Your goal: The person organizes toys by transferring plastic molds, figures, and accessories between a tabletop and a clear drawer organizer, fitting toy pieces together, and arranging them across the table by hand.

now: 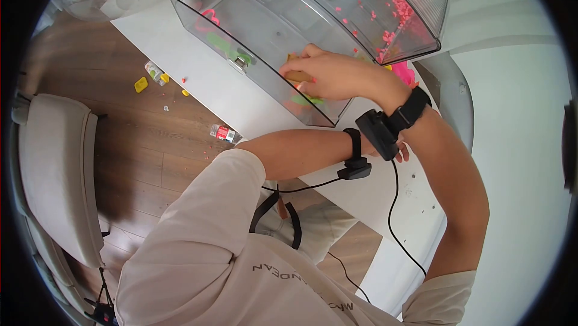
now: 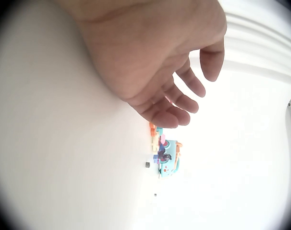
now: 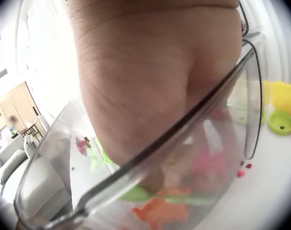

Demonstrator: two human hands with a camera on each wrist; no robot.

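Note:
My right hand (image 1: 328, 76) reaches over the wall of a clear plastic box (image 1: 274, 37), fingers curled and pointing down inside. Between thumb and fingers shows a tan piece (image 1: 298, 77), its kind unclear. Close below that hand lie a green piece (image 3: 136, 193) and an orange toy mold (image 3: 162, 211), both seen through the box wall in the right wrist view. My left hand (image 2: 160, 62) holds nothing; its fingers are loosely bent beside the white tabletop (image 2: 54, 124). In the head view the right wrist's camera partly hides it.
The box's raised lid (image 1: 391, 7) holds pink crumbs. A pink piece (image 1: 403, 74) lies beside it. On the floor are a yellow lid (image 1: 141, 84) and a bottle (image 1: 224, 133). A chair (image 1: 57, 175) stands left. Toys (image 2: 168, 158) lie beyond my left hand. A cable (image 1: 394, 205) hangs from my right wrist.

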